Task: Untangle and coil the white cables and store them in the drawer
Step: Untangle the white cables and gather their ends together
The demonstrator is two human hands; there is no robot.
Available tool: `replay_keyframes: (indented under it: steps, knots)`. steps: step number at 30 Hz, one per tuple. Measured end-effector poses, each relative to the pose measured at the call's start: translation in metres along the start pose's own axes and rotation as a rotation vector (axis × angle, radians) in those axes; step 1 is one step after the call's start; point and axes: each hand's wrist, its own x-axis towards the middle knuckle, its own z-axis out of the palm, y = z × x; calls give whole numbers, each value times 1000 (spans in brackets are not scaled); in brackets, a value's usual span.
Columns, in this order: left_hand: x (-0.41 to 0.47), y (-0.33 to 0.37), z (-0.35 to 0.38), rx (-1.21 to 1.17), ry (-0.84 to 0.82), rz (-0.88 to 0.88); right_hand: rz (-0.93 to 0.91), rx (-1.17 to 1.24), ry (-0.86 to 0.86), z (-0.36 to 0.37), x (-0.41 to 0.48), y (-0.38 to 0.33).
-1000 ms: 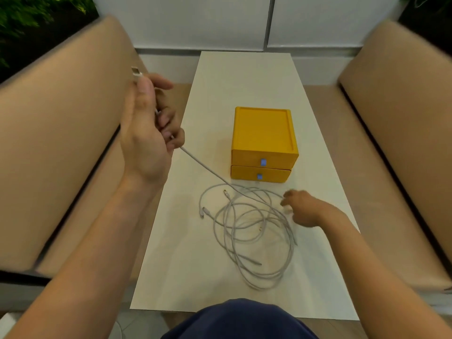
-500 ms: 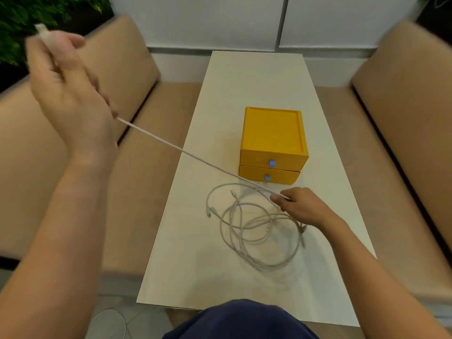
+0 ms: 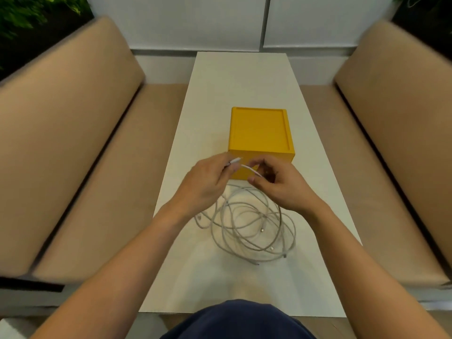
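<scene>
Left hand [image 3: 208, 185] pinches the plug end of a white cable [image 3: 248, 169], right hand [image 3: 281, 188] the same strand (both grips narrow), before the yellow drawer box [image 3: 260, 130]; the tangle [image 3: 244, 225] lies on the tabletop [image 3: 215, 277].

one wide-angle camera, worn on the person's head, gives the only view. it faces forward and steeply down along the long white bench [image 3: 244, 81], whose near short edge lies low in the frame and whose far end meets the pale wall [image 3: 195, 20] at the top. the lens sits close above the work: both forearms reach in from the bottom corners, the left hand [image 3: 208, 184] and right hand [image 3: 281, 189] meet at mid-frame, and dark blue clothing [image 3: 239, 321] fills the bottom edge. the yellow box [image 3: 260, 129] stands just beyond the hands, the white cables [image 3: 244, 223] just nearer. the left seat [image 3: 73, 143] and right seat [image 3: 391, 143] bow outward toward the blurred sides.
</scene>
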Motion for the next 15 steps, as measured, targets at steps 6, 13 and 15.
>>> replay_keyframes:
  steps: [6,13,15]
  knots:
    - [11,-8,-72,118,440,-58,253,39,-152,-18,-12,26]
    - [15,-3,-110,34,822,-72,239,-350,-365,-17,-1,21]
    - [18,0,-123,-11,984,-45,263,-361,-349,-14,-3,26]
